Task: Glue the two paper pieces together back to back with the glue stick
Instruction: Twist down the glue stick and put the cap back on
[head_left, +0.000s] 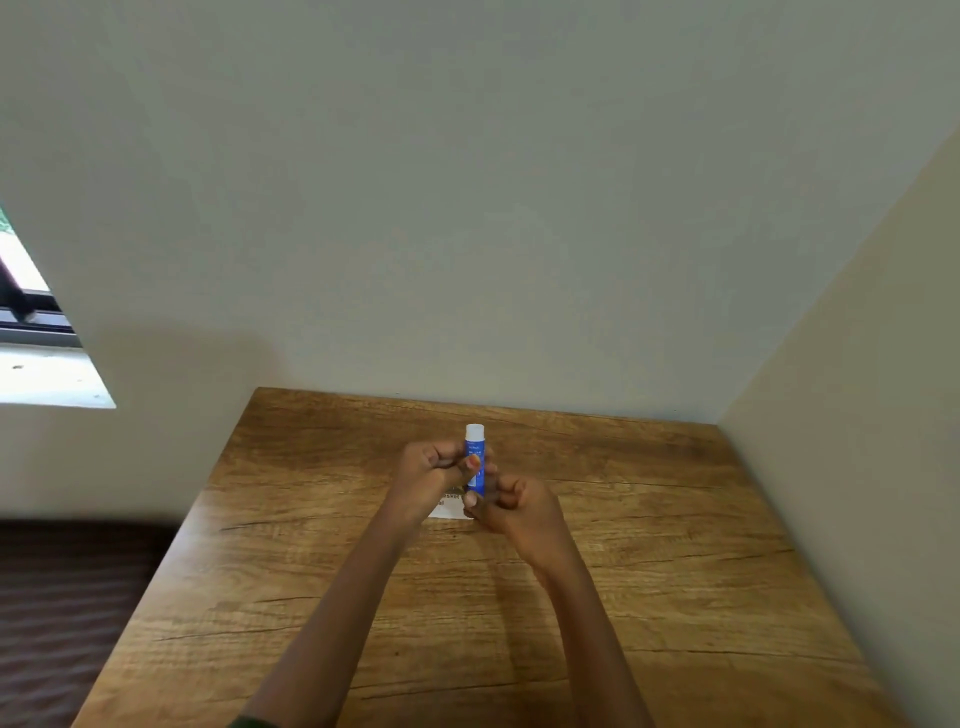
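Two hands meet over the middle of the wooden tabletop (649, 571), and both are closed on the glue stick (475, 462), which stands roughly upright between them. The left hand (431, 467) pinches the upper part of the tube with its fingers curled in, while the right hand (514, 506) wraps the lower end. The white cap still sits on top, so by my reading the task has barely begun: the stick is yet to be opened, no glue looks to be on paper, and joining the pieces back to back is all still ahead. The grip suggests either pulling the cap or twisting the base, though I cannot tell which.

Only one white paper piece (449, 509) shows, lying flat on the tabletop just beneath the hands and largely hidden by them; some dark print is visible on it, too small to read fully. Whether the second piece lies under it or elsewhere cannot be told.

The glue stick is a slim cylinder with a glossy blue label and a smooth, rounded white cap. The paper looks thin and matte with straight edges. The tabletop has a warm brown wood grain with dark streaks and a dull sheen.
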